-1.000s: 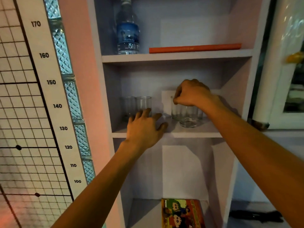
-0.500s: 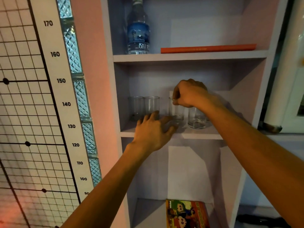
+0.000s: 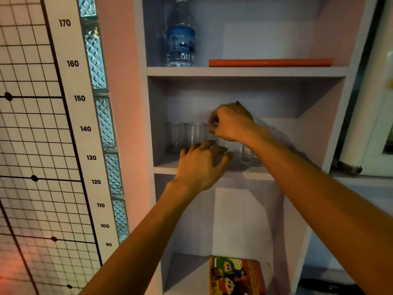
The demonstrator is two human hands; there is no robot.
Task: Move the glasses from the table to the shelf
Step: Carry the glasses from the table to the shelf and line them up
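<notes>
Two clear glasses point(image 3: 174, 135) point(image 3: 195, 133) stand side by side at the left of the middle shelf point(image 3: 163, 167). My right hand point(image 3: 231, 122) pinches the rim of a third glass point(image 3: 212, 137) from above, right beside those two; most of that glass is hidden by my hands. My left hand point(image 3: 202, 165) is spread open at the shelf's front edge, fingertips near the base of the held glass. A fourth glass point(image 3: 249, 157) stands further right, partly behind my right forearm.
On the upper shelf stand a water bottle point(image 3: 180, 39) and a flat orange book point(image 3: 270, 62). A comic book point(image 3: 236, 275) lies on the lower shelf. A height chart point(image 3: 85, 128) and glass blocks point(image 3: 104, 124) are on the wall to the left.
My right hand has carried its glass leftward along the shelf, from beside the right glass to next to the two left glasses. My left hand stayed at the shelf front.
</notes>
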